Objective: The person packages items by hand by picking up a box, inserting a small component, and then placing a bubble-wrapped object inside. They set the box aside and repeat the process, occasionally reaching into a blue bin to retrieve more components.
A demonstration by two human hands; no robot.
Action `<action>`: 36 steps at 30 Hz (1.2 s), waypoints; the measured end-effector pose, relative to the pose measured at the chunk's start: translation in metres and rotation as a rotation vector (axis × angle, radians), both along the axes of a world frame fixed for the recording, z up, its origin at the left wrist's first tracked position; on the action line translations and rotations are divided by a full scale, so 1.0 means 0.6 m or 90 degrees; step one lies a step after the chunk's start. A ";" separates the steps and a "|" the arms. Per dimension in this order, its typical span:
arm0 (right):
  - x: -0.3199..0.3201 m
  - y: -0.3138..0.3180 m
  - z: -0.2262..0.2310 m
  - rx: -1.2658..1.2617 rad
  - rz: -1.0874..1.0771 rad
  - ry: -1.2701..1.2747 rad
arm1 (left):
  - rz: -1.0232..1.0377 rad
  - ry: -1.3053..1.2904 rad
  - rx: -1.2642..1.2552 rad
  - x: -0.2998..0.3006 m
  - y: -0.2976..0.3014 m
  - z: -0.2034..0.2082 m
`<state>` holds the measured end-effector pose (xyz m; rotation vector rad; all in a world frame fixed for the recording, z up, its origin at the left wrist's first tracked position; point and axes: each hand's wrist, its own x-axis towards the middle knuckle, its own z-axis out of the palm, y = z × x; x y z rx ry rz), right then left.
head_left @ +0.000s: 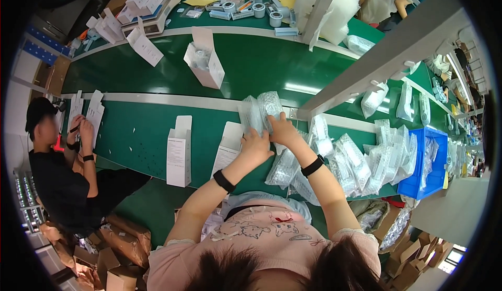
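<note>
My left hand [255, 149] is at the lower end of a clear bubble-wrap package [250, 114], its fingers bent against the plastic. Close by on the right, my right hand [285, 132] grips a second bubble-wrap package [270, 104], which leans against the first at the table's raised rail. The wrapping hides what the packages contain. Just left of my left hand stands a white carton [226, 152] with its flap up, partly covered by my forearm. Another white carton [179, 158], also with a raised flap, stands farther left.
Several bubble-wrapped packages [351, 160] lie right of my hands, beside a blue bin [426, 184]. Beyond the rail, an open carton [205, 66] holding a wrapped item stands on the green conveyor [251, 56]. A grey post [355, 71] slants across the right. A person [63, 171] works at left.
</note>
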<state>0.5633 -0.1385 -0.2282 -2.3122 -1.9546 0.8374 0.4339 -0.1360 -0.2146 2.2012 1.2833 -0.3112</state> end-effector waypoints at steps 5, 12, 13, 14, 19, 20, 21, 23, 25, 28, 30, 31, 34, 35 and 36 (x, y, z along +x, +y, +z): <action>0.001 -0.001 0.003 0.378 0.041 -0.177 | -0.011 -0.189 0.076 -0.090 0.007 0.032; -0.113 0.043 -0.027 -0.078 0.040 0.063 | 0.152 -0.234 -0.014 -0.210 -0.004 -0.075; -0.126 0.049 -0.042 -0.029 -0.006 0.021 | 0.173 -0.341 -0.049 -0.218 -0.008 -0.097; -0.134 0.051 -0.053 0.017 -0.053 -0.022 | 0.192 -0.450 -0.088 -0.219 -0.012 -0.100; -0.128 0.060 -0.006 -0.049 -0.099 0.048 | 0.336 -0.584 -0.183 -0.241 -0.031 -0.043; -0.117 0.058 -0.013 -0.048 -0.099 0.048 | 0.314 -0.555 -0.107 -0.238 -0.034 -0.018; -0.098 0.056 -0.023 0.139 -0.091 0.147 | 0.289 -0.526 -0.028 -0.233 -0.033 0.010; -0.058 0.048 -0.039 0.513 -0.070 0.336 | 0.260 -0.498 0.047 -0.224 -0.029 0.039; -0.064 0.027 0.069 0.430 -0.199 0.651 | 0.224 -0.410 0.070 -0.234 -0.034 0.047; -0.066 -0.008 0.178 0.389 -0.407 1.006 | 0.195 -0.380 0.082 -0.203 -0.047 0.066; -0.083 -0.019 0.197 0.501 -0.506 1.133 | 0.205 -0.396 0.099 -0.177 -0.051 0.069; -0.095 -0.024 0.191 0.515 -0.514 1.129 | 0.192 -0.398 0.095 -0.169 -0.052 0.068; -0.130 -0.030 0.154 0.703 -0.433 0.531 | 0.236 -0.533 0.228 -0.151 -0.054 0.055; -0.130 -0.033 0.149 0.707 -0.437 0.530 | 0.230 -0.533 0.228 -0.147 -0.054 0.051; -0.131 -0.036 0.144 0.687 -0.376 0.538 | 0.210 -0.561 0.254 -0.141 -0.055 0.047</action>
